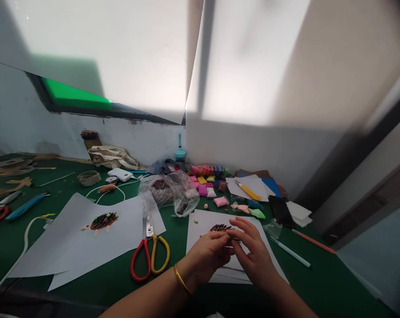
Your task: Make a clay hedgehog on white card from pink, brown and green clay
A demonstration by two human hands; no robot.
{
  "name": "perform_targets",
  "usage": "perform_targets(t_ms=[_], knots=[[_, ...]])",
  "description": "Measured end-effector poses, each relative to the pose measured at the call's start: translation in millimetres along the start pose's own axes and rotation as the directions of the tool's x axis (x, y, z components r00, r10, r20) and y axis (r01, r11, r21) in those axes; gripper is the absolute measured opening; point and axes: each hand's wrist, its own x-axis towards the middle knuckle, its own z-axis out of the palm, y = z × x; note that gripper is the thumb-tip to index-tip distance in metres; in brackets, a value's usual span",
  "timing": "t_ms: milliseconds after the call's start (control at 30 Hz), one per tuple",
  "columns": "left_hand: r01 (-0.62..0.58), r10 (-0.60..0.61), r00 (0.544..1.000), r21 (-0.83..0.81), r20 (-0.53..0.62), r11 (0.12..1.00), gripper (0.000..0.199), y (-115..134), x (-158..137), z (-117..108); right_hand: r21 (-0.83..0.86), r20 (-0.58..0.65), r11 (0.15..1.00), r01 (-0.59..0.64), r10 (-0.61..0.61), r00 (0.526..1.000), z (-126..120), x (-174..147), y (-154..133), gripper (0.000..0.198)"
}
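Observation:
Over the right-hand paper sheets (200, 260), my two hands meet at the fingertips. My left hand (208, 256), with a gold bangle at the wrist, is closed in a pinch on a tiny piece of green clay (228, 237). Curved in from the other side, my right hand (254, 251) has fingertips on the same piece, its upper fingers more extended. Partly hidden behind them is a dark spiky hedgehog figure (219, 228) on the paper. A small green clay bit (196, 221) lies near that sheet's upper left corner.
Left, a finished-looking hedgehog figure (103, 221) lies on white paper (67, 238). Red-and-yellow-handled scissors (150, 251) rest between the sheets. Behind are a plastic bag (183, 194), colored clay packs (202, 190) and a yellow cutter (251, 192). A white pen (291, 251) lies right.

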Motion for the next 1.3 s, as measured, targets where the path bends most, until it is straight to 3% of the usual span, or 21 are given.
perform_targets(t_ms=[167,333,533,667,767,867,933,1000,1100,1300], knots=[[0.053,-0.054,0.998,-0.023,-0.029,0.998,0.021,3.8,-1.3,-1.4,0.090,-0.033,0.995,-0.051,0.054,0.998,1.6,-1.2,7.2,0.023],[0.053,-0.053,0.998,-0.003,0.015,0.999,0.026,3.9,-0.5,-0.7,0.157,0.037,0.986,-0.064,0.059,0.998,1.4,1.8,6.3,0.023],[0.000,0.002,1.000,0.183,-0.011,0.983,0.036,-2.1,3.5,-4.5,0.241,0.029,0.963,-0.119,0.116,0.993,6.7,4.6,4.3,0.015],[-0.043,0.070,0.995,0.328,-0.072,0.944,0.051,8.7,9.0,-12.3,0.291,0.019,0.937,-0.194,0.197,0.980,8.5,4.6,11.8,0.018],[-0.224,0.317,0.938,0.456,-0.138,0.861,0.050,28.9,18.9,-27.3,0.329,0.022,0.883,-0.334,0.347,0.938,8.0,8.9,27.9,0.028],[-0.352,0.587,0.783,0.634,-0.204,0.689,0.040,48.5,30.7,-49.5,0.354,-0.011,0.837,-0.418,0.450,0.893,8.5,19.4,47.8,0.037],[-0.381,0.687,0.698,0.709,-0.199,0.593,0.037,54.8,36.6,-64.2,0.345,-0.028,0.834,-0.429,0.466,0.884,11.1,27.6,58.9,0.041],[-0.384,0.728,0.652,0.736,-0.211,0.557,0.037,54.5,40.3,-75.6,0.346,-0.041,0.833,-0.431,0.472,0.881,15.9,33.9,66.1,0.045],[-0.371,0.716,0.642,0.706,-0.275,0.604,0.040,48.0,43.2,-84.5,0.326,-0.019,0.834,-0.444,0.476,0.879,26.2,37.9,69.1,0.044],[-0.373,0.681,0.681,0.673,-0.268,0.638,0.039,41.9,45.5,-87.2,0.206,0.116,0.866,-0.455,0.440,0.891,40.6,40.2,66.8,0.035]])
